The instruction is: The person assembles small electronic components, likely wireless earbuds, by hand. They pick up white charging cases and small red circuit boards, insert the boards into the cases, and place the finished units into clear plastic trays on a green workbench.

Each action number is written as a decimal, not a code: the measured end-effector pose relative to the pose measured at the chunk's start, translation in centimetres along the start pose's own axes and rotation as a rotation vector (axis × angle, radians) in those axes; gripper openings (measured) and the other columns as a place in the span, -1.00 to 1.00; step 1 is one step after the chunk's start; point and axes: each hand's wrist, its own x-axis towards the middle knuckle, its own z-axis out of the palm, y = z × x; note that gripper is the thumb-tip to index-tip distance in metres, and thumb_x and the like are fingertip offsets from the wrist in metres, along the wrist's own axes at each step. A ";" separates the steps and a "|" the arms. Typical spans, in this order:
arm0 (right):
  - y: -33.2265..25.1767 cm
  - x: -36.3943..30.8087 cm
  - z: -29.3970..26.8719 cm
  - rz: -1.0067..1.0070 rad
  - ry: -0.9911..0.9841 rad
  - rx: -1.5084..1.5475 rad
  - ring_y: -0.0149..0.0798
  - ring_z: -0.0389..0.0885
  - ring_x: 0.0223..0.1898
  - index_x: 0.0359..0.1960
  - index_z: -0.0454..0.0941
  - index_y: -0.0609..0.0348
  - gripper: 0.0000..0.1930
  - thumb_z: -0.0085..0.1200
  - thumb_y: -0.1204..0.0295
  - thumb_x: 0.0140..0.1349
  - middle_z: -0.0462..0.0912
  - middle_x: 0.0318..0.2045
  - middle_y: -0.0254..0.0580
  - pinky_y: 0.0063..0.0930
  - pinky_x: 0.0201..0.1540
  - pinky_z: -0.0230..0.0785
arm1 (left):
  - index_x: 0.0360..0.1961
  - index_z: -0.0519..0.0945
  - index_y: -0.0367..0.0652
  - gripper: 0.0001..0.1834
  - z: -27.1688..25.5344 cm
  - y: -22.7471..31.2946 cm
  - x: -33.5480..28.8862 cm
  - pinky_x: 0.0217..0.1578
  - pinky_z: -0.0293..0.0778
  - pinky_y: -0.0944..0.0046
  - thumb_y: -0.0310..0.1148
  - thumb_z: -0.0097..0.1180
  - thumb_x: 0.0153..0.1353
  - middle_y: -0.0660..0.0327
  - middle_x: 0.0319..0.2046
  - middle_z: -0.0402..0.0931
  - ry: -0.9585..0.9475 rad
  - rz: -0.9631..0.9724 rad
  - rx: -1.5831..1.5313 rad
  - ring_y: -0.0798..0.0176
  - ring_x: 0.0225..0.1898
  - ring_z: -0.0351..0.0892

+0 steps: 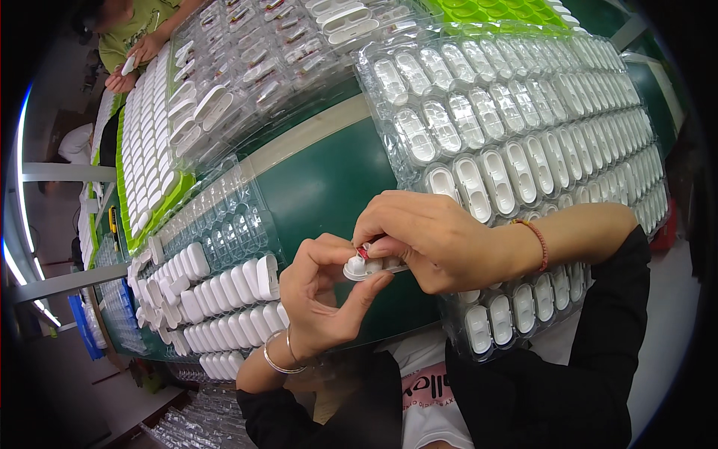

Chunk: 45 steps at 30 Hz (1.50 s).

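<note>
In front of me, above the green tabletop, a small white oblong plastic part [360, 272] is held between both hands. My left hand [320, 292] pinches its left end between thumb and fingers. From above, my right hand [430, 238] is closed over its other end, the fingertips at a small red piece [363, 252] on top. My right fingers hide much of the part. Just beyond my right hand is a clear blister tray [389, 153] with rows of white oblong open shells [471, 187]. To the left lie rows of white rounded cases [239, 286].
A clear, unfilled-looking tray [232, 217] lies at the left. Farther back are trays of white shells with red bits [262, 71] and lime-green trays [161, 193]. A co-worker's hands [134, 63] hold a white piece at upper left. The green tabletop [325, 191] shows between the trays.
</note>
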 end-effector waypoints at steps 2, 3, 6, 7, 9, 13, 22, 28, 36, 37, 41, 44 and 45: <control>-0.1 -0.1 0.0 0.049 -0.016 0.039 0.00 0.56 -0.30 -0.25 0.46 0.27 -0.84 0.13 0.62 0.14 0.55 -0.32 -0.09 -0.26 -0.28 0.42 | -0.14 0.40 -0.32 -0.62 0.1 0.0 -0.1 -0.21 0.53 0.42 -0.65 0.33 0.09 0.08 -0.26 0.54 0.001 -0.031 -0.028 0.37 -0.25 0.58; -0.2 -0.2 -0.1 0.069 -0.028 0.053 0.00 0.56 -0.30 -0.22 0.46 0.28 -0.83 0.12 0.66 0.14 0.55 -0.32 -0.07 -0.26 -0.27 0.42 | -0.14 0.40 -0.32 -0.62 0.1 0.0 -0.1 -0.21 0.52 0.43 -0.65 0.33 0.10 0.08 -0.25 0.53 -0.004 -0.022 -0.027 0.37 -0.25 0.58; -0.3 0.0 0.2 0.034 -0.001 0.043 0.00 0.57 -0.31 -0.25 0.46 0.27 -0.89 0.11 0.58 0.21 0.55 -0.34 -0.08 -0.24 -0.29 0.42 | -0.13 0.38 -0.32 -0.63 0.1 0.0 -0.1 -0.19 0.52 0.43 -0.64 0.31 0.12 0.09 -0.22 0.53 0.006 -0.055 -0.057 0.38 -0.24 0.58; -0.2 0.2 0.2 0.006 0.018 0.031 0.00 0.58 -0.32 -0.27 0.46 0.25 -0.90 0.11 0.53 0.24 0.55 -0.36 -0.09 -0.22 -0.30 0.41 | -0.13 0.38 -0.33 -0.64 0.1 0.2 0.1 -0.18 0.53 0.42 -0.64 0.30 0.13 0.09 -0.21 0.52 0.027 -0.105 -0.087 0.37 -0.22 0.59; -0.2 0.4 -0.2 -0.005 0.022 0.000 0.00 0.58 -0.33 -0.26 0.49 0.25 -0.91 0.08 0.50 0.28 0.57 -0.37 -0.08 -0.24 -0.29 0.42 | -0.13 0.38 -0.33 -0.65 0.1 0.9 0.3 -0.14 0.56 0.39 -0.63 0.29 0.15 0.09 -0.19 0.53 0.051 -0.181 -0.098 0.35 -0.18 0.60; 0.1 1.1 -1.4 0.108 -0.005 0.172 -0.02 0.60 -0.34 -0.23 0.54 0.25 -0.90 0.04 0.47 0.33 0.60 -0.39 -0.08 -0.28 -0.28 0.42 | -0.11 0.38 -0.33 -0.66 -0.6 1.1 0.3 -0.07 0.60 0.35 -0.64 0.26 0.16 0.07 -0.14 0.53 0.023 -0.169 -0.070 0.30 -0.09 0.62; 0.4 0.8 -1.4 -0.006 -0.083 0.028 -0.15 0.62 -0.26 -0.18 0.60 0.24 -0.81 0.26 0.51 0.16 0.60 -0.26 -0.11 -0.38 -0.24 0.48 | -0.10 0.49 -0.37 -0.71 -0.3 0.8 0.6 -0.20 0.62 0.36 -0.58 0.28 0.18 0.07 -0.22 0.62 0.023 -0.183 0.061 0.31 -0.21 0.67; -0.1 1.0 -1.3 -0.179 -0.108 -0.073 -0.12 0.57 -0.29 -0.20 0.58 0.23 -0.76 0.29 0.54 0.07 0.57 -0.23 -0.13 -0.36 -0.29 0.46 | -0.28 0.62 -0.27 -0.77 -0.1 1.3 0.5 -0.47 0.49 0.31 -0.45 0.38 0.05 0.10 -0.48 0.60 -0.038 -0.034 0.470 0.24 -0.50 0.63; -0.2 0.4 -0.2 -0.330 -0.055 -0.161 -0.08 0.52 -0.36 -0.25 0.53 0.37 -0.71 0.24 0.62 -0.07 0.53 -0.29 -0.06 -0.36 -0.38 0.44 | -0.35 0.55 -0.29 -0.78 0.8 1.1 0.0 -0.54 0.45 0.29 -0.56 0.34 -0.03 0.12 -0.50 0.51 -0.010 0.211 0.638 0.11 -0.56 0.55; -0.2 0.3 -0.1 -0.354 -0.038 -0.163 -0.08 0.51 -0.37 -0.26 0.52 0.38 -0.71 0.24 0.62 -0.09 0.53 -0.30 -0.05 -0.36 -0.40 0.44 | -0.35 0.55 -0.30 -0.78 0.9 1.1 -0.1 -0.54 0.44 0.29 -0.57 0.34 -0.03 0.12 -0.50 0.50 -0.008 0.216 0.638 0.11 -0.56 0.55; -0.1 0.2 0.4 -0.413 0.046 -0.243 -0.08 0.50 -0.44 -0.28 0.51 0.41 -0.71 0.22 0.64 -0.11 0.53 -0.35 -0.05 -0.35 -0.44 0.42 | -0.34 0.54 -0.32 -0.76 1.3 1.0 -0.1 -0.55 0.44 0.29 -0.58 0.34 -0.04 0.11 -0.50 0.50 0.001 0.233 0.611 0.12 -0.56 0.54; -0.2 0.0 0.3 -0.351 0.041 -0.246 -0.10 0.51 -0.45 -0.28 0.52 0.40 -0.72 0.20 0.65 -0.10 0.54 -0.37 -0.07 -0.37 -0.46 0.41 | -0.31 0.57 -0.34 -0.74 1.4 0.8 -0.2 -0.54 0.46 0.31 -0.58 0.35 -0.04 0.08 -0.50 0.52 -0.013 0.206 0.555 0.12 -0.54 0.57; -0.2 -0.1 0.2 -0.309 0.036 -0.224 -0.10 0.52 -0.45 -0.27 0.52 0.39 -0.73 0.19 0.66 -0.08 0.54 -0.38 -0.09 -0.38 -0.46 0.41 | -0.29 0.58 -0.34 -0.74 1.4 0.6 -0.3 -0.53 0.46 0.32 -0.58 0.36 -0.05 0.07 -0.49 0.53 -0.020 0.187 0.535 0.11 -0.53 0.59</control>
